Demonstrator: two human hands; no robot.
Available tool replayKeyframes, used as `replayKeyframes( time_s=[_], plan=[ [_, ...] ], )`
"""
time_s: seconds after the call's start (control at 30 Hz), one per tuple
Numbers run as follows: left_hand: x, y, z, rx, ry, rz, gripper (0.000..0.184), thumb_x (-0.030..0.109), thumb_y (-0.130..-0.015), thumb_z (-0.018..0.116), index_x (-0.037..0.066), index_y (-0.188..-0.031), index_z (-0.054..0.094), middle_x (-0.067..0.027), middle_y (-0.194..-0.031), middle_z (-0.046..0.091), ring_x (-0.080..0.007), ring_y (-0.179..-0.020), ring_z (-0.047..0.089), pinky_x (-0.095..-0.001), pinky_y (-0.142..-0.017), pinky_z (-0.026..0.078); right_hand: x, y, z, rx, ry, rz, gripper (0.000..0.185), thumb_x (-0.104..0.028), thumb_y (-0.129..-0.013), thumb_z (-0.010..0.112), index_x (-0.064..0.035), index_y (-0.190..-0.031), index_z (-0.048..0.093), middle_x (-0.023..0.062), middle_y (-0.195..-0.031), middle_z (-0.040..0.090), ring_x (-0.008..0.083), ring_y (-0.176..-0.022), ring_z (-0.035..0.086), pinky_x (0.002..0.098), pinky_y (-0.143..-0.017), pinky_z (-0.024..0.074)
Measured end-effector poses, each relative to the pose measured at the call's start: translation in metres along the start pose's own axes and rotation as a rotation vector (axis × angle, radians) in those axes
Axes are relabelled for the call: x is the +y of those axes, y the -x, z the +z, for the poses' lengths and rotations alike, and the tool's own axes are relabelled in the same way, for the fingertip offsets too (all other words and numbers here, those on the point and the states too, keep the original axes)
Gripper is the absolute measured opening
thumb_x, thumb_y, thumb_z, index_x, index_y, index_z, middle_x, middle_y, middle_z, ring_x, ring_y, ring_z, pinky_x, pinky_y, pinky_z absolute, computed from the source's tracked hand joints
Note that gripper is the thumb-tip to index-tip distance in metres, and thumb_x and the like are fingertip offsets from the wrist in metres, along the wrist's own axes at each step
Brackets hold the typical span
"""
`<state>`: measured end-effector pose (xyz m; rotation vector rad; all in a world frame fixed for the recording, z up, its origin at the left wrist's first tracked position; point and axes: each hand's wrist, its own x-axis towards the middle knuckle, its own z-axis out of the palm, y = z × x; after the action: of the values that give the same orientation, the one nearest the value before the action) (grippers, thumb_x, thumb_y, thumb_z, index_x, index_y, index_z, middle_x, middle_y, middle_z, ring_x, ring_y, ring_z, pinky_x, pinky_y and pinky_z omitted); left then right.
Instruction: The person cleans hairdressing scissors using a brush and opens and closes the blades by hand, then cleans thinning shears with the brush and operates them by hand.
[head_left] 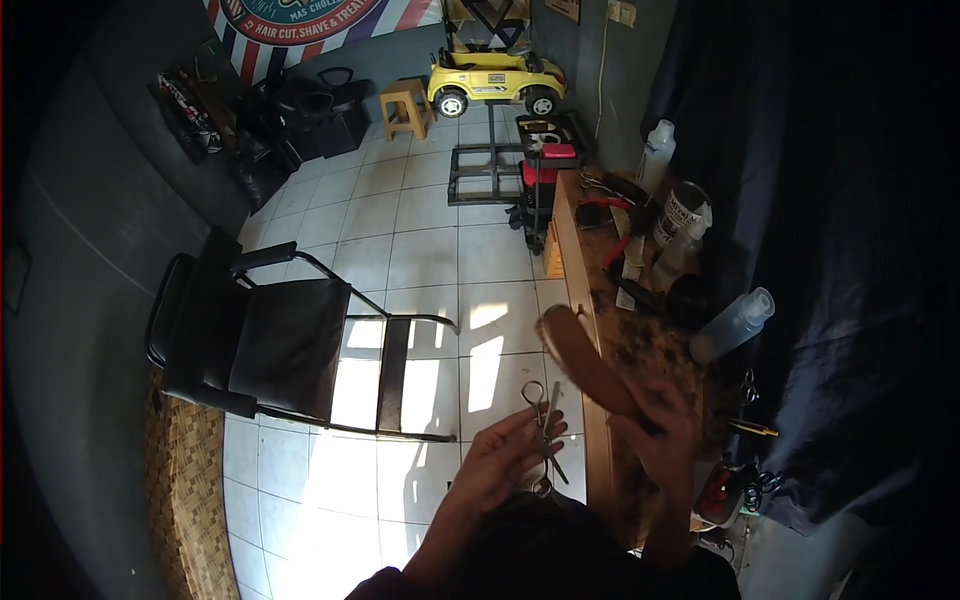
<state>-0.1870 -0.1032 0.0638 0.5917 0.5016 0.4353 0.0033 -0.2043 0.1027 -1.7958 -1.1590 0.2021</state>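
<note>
My left hand holds a pair of metal hair scissors across its fingers, over the tiled floor just left of the counter. One finger ring points up, away from me. My right hand is closed round the narrow end of a brown wooden brush. The brush's broad, rounded back tilts up and to the left, above the counter's edge. Its bristle side is mostly hidden. Scissors and brush are apart from each other.
The wooden counter, strewn with dark hair clippings, carries a spray bottle, a tilted squeeze bottle and several tools. A black barber chair stands left. Farther off are a yellow toy car and a plastic stool.
</note>
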Motion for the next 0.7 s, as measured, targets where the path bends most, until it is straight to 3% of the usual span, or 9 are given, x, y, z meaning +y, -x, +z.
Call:
replayKeyframes(
  time_s=[0.07, 0.13, 0.17, 0.27, 0.37, 0.47, 0.57, 0.6, 0.7],
  plan=[
    [-0.003, -0.005, -0.012, 0.037, 0.027, 0.044, 0.045, 0.023, -0.099, 0.044, -0.004, -0.135, 0.039, -0.0205, -0.132, 0.049, -0.0287, -0.126, 0.046, -0.0420, -0.105, 0.040, -0.003, 0.004, -0.003, -0.196, -0.006, -0.092, 0.048, -0.016, -0.067, 0.083, -0.0079, -0.112, 0.068, 0.0081, -0.100, 0.061, 0.0198, -0.086, 0.065, 0.0300, -0.074, 0.0522],
    [0.000, -0.007, -0.025, 0.169, 0.346, 0.020, 0.054, 0.036, -0.100, 0.036, -0.004, -0.137, 0.036, -0.0233, -0.132, 0.048, -0.0303, -0.126, 0.046, -0.0427, -0.106, 0.038, -0.002, 0.010, -0.010, -0.319, 0.020, -0.076, 0.045, -0.020, -0.070, 0.081, -0.0121, -0.112, 0.068, 0.0074, -0.098, 0.061, 0.0203, -0.084, 0.065, 0.0313, -0.073, 0.0521],
    [0.009, -0.002, -0.017, 0.040, 0.309, 0.053, 0.063, 0.044, -0.100, 0.028, -0.005, -0.138, 0.032, -0.0248, -0.132, 0.048, -0.0316, -0.127, 0.045, -0.0438, -0.107, 0.037, 0.000, 0.013, -0.013, -0.476, 0.028, -0.099, 0.043, -0.024, -0.072, 0.079, -0.0146, -0.112, 0.068, 0.0069, -0.097, 0.061, 0.0209, -0.083, 0.065, 0.0321, -0.073, 0.0520],
    [0.014, 0.001, -0.018, 0.145, 0.367, -0.005, 0.064, 0.044, -0.099, 0.026, -0.006, -0.137, 0.032, -0.0253, -0.133, 0.046, -0.0324, -0.128, 0.044, -0.0439, -0.108, 0.035, 0.006, 0.019, -0.028, -0.716, 0.007, -0.102, 0.040, -0.033, -0.076, 0.074, -0.0209, -0.114, 0.068, 0.0059, -0.093, 0.060, 0.0223, -0.079, 0.064, 0.0334, -0.072, 0.0515],
    [0.007, 0.001, -0.016, 0.166, 0.208, -0.034, 0.053, 0.032, -0.099, 0.034, -0.006, -0.137, 0.032, -0.0235, -0.135, 0.045, -0.0306, -0.127, 0.045, -0.0402, -0.107, 0.038, 0.001, 0.024, -0.049, -0.934, -0.055, -0.162, 0.045, -0.034, -0.076, 0.074, -0.0207, -0.118, 0.065, 0.0069, -0.095, 0.060, 0.0229, -0.082, 0.063, 0.0319, -0.071, 0.0501],
    [-0.007, 0.000, -0.021, 0.136, 0.239, -0.098, 0.047, 0.014, -0.097, 0.044, -0.005, -0.138, 0.032, -0.0204, -0.134, 0.046, -0.0272, -0.123, 0.049, -0.0353, -0.103, 0.043, 0.006, 0.042, -0.051, -0.661, -0.114, -0.150, 0.046, -0.032, -0.076, 0.074, -0.0156, -0.118, 0.065, 0.0075, -0.096, 0.061, 0.0254, -0.091, 0.061, 0.0325, -0.077, 0.0485],
    [-0.013, -0.002, -0.011, 0.159, 0.019, -0.209, 0.052, -0.001, -0.091, 0.051, 0.003, -0.140, 0.033, -0.0157, -0.130, 0.051, -0.0223, -0.117, 0.054, -0.0263, -0.092, 0.049, 0.005, 0.061, -0.035, -0.270, -0.014, 0.104, 0.046, -0.021, -0.080, 0.072, -0.0083, -0.122, 0.060, 0.0123, -0.106, 0.057, 0.0290, -0.097, 0.058, 0.0367, -0.084, 0.0463],
    [-0.016, -0.003, -0.005, 0.139, -0.006, -0.236, 0.052, -0.001, -0.091, 0.051, 0.003, -0.140, 0.033, -0.0157, -0.130, 0.051, -0.0223, -0.117, 0.054, -0.0263, -0.092, 0.049, 0.011, 0.068, -0.027, -0.050, 0.111, 0.247, 0.045, -0.016, -0.081, 0.070, -0.0070, -0.124, 0.058, 0.0141, -0.109, 0.054, 0.0301, -0.096, 0.058, 0.0381, -0.085, 0.0462],
    [-0.033, -0.001, -0.001, 0.160, -0.165, -0.319, 0.050, 0.000, -0.092, 0.052, 0.004, -0.139, 0.035, -0.0128, -0.119, 0.057, -0.0217, -0.110, 0.058, -0.0277, -0.086, 0.052, 0.024, 0.092, -0.016, 0.127, 0.247, 0.320, 0.043, -0.005, -0.082, 0.063, -0.0066, -0.125, 0.056, 0.0164, -0.109, 0.051, 0.0325, -0.098, 0.056, 0.0388, -0.082, 0.0470]
  ],
)
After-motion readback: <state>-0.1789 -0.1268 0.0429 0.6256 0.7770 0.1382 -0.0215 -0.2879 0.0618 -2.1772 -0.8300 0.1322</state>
